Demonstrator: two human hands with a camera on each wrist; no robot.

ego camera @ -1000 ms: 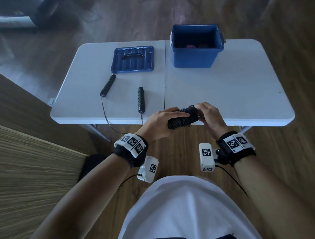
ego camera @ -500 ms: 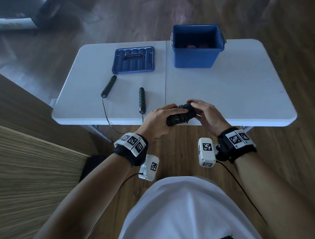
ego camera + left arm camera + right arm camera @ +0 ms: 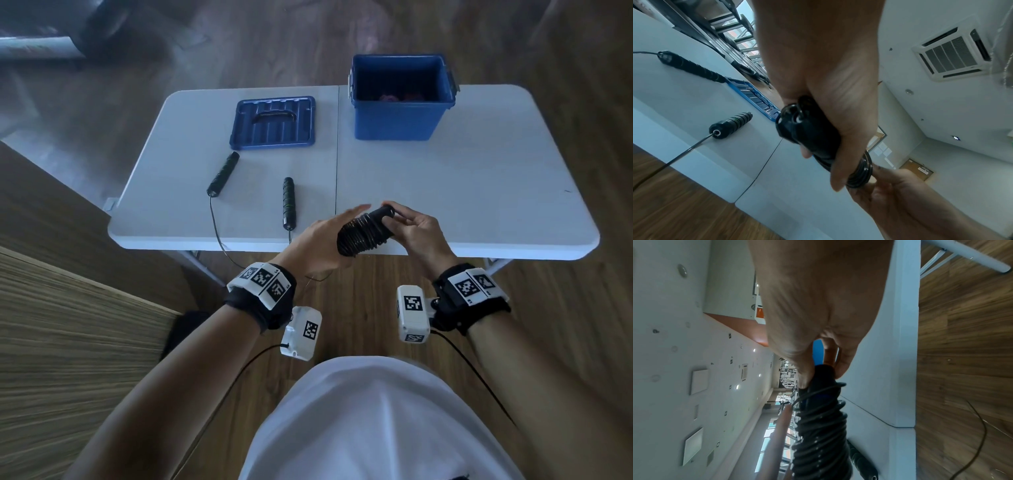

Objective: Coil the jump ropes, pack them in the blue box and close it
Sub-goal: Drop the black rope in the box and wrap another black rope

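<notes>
Fingertips of the right hand pinched the handle end of the coiled jump rope; the left hand gripped its body, at the near edge of the table (well short of the blue box). Only the right wrist view showed one turn standing loose; slackening that pinch could, I judge, let the coil spring undone.

One blue box, one blue lid, one coiled rope bundle and two loose handles are counted; one tabletop and two hands are noted.
</notes>
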